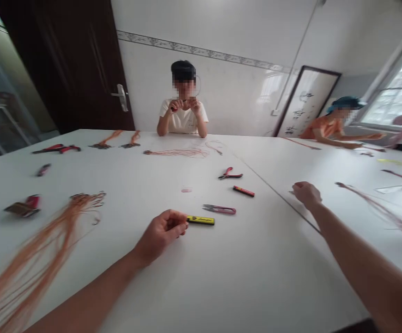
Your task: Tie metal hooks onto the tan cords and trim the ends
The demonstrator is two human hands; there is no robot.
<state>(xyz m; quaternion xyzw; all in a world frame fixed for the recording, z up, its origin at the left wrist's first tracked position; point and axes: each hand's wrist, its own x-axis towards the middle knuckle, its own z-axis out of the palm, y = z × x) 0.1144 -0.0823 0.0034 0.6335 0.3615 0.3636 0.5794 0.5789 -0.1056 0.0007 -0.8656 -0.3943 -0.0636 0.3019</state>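
My left hand point(162, 233) is closed in a pinch above the white table point(222, 286). Its fingertips overlap the left end of a yellow lighter-shaped bar point(201, 220) with black edges, which seems to lie on the table. Whatever is between those fingers, if anything, is too small to make out. Further right, my right hand point(307, 193) is curled closed close to the tabletop, with its grip hidden by blur. Between the hands lie thread snips point(219, 209) with pinkish handles, a red lighter-shaped bar point(244, 191) and red-handled pliers point(230, 174).
Orange cord bundles point(65, 222) spread along the left, beside a brown-and-red packet point(24, 206). More red-handled pliers point(57, 148) lie behind. Reddish cords point(370, 199) stretch at right. One person point(183, 115) sits opposite; another point(329, 127) sits far right. A seam point(273, 182) crosses the table.
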